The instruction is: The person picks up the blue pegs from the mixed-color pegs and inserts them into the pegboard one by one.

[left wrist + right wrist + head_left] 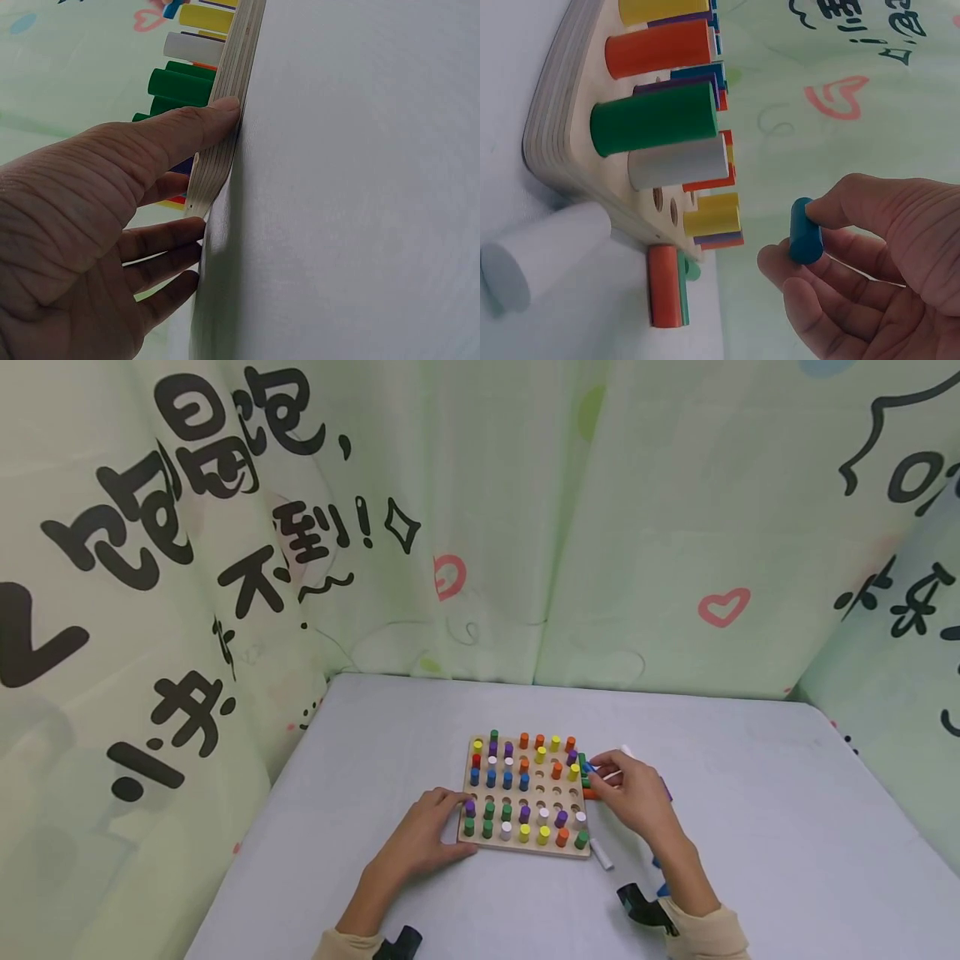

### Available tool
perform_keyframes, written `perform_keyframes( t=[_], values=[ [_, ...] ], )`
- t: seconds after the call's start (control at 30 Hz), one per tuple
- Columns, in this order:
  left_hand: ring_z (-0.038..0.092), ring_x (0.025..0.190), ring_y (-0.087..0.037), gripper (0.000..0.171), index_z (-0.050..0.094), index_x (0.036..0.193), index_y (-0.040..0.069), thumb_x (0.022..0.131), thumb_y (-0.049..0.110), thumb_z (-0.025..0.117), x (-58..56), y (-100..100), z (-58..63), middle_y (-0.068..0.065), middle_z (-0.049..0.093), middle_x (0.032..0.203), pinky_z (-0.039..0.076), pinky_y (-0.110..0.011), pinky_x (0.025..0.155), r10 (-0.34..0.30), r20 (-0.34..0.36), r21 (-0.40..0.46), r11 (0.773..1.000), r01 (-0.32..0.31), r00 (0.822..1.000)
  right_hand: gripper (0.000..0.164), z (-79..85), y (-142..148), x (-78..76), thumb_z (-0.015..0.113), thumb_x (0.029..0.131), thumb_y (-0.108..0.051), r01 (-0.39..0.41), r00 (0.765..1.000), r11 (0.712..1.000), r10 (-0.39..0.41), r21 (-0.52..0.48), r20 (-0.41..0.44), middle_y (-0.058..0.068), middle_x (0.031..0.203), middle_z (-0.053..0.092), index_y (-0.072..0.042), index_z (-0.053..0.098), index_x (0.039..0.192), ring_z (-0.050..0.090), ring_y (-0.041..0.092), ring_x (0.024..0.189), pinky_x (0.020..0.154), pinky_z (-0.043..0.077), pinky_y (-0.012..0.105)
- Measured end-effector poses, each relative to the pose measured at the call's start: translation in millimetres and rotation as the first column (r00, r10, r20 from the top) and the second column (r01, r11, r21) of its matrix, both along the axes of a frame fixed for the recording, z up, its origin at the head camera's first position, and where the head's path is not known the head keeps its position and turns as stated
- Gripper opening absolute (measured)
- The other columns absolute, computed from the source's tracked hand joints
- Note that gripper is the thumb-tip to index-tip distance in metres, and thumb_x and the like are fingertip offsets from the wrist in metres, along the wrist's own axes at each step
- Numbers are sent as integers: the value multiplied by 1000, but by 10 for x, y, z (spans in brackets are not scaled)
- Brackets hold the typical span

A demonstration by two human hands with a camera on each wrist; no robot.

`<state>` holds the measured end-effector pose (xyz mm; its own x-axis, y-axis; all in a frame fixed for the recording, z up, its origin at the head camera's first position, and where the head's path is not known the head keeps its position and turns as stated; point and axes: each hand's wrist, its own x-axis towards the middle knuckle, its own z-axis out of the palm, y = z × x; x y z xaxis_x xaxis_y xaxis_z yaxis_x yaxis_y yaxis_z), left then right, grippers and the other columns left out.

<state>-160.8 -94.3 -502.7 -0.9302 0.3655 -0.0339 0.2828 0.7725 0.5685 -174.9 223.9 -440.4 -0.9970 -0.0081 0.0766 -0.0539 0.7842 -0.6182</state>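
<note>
A wooden pegboard [525, 850] with rows of coloured pegs lies on the table, some of its holes bare. My left hand [427, 831] rests at the board's near left corner. In the left wrist view, its thumb [191, 127] presses along one edge and the other fingers, fairly straight, touch around the corner. Beyond the board's right edge, my right hand [637, 793] pinches a blue peg [805, 232] between thumb and fingers, off the table. Pegs on the board include a green peg [656, 120] and a yellow peg [712, 222].
Loose pegs lie right of the board: a white peg [602, 855], an orange peg [665, 286] beside green ones, and blue pegs [663, 889] near my right forearm. A printed curtain [630, 527] surrounds the white table [787, 827].
</note>
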Motion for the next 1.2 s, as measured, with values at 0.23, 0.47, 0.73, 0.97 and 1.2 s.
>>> perform_keyframes(
  t=[0.23, 0.47, 0.73, 0.97, 1.2],
  values=[
    [55, 125, -31, 73, 58, 140, 14, 80, 44, 87, -5, -11, -7, -11, 58, 134, 49, -51, 107, 0, -3, 3, 1000, 0, 1000, 24, -43, -89, -11, 70, 95, -12, -25, 1000, 999, 25, -32, 0, 10, 100, 70, -1, 68, 116, 67, 26, 92, 76, 62, 37],
    [55, 126, -30, 73, 58, 141, 14, 80, 43, 87, -8, -15, -16, -10, 58, 135, 49, -50, 108, 3, -4, 1, 1000, -3, 1000, 23, -105, -179, -28, 71, 93, -11, -59, 998, 997, 60, -47, 10, 9, 99, 71, -2, 70, 114, 63, 19, 83, 71, 59, 27],
    [55, 126, -29, 74, 57, 142, 15, 81, 45, 85, -15, -18, -41, -9, 58, 136, 49, -49, 108, 1, 0, -3, 1000, -1, 1000, 22, -188, -258, -46, 71, 93, -9, -96, 995, 994, 98, -48, 30, 7, 97, 71, -2, 69, 113, 59, 18, 81, 63, 53, 21],
    [55, 125, -30, 72, 59, 139, 13, 80, 44, 86, -5, -12, -25, -11, 59, 133, 49, -51, 107, -11, -6, -1, 1000, 11, 1000, 18, -259, -319, -82, 72, 92, -11, -114, 992, 993, 116, -26, 58, 3, 93, 67, -5, 70, 109, 55, 16, 79, 64, 51, 21],
    [55, 124, -29, 72, 58, 139, 14, 81, 45, 86, -14, -15, -13, -10, 59, 133, 49, -50, 107, -11, -15, 0, 1000, 11, 1000, 12, -284, -378, -128, 73, 92, -10, -141, 989, 990, 141, -5, 38, 3, 95, 70, -7, 72, 104, 55, 16, 77, 66, 51, 23]
  ],
)
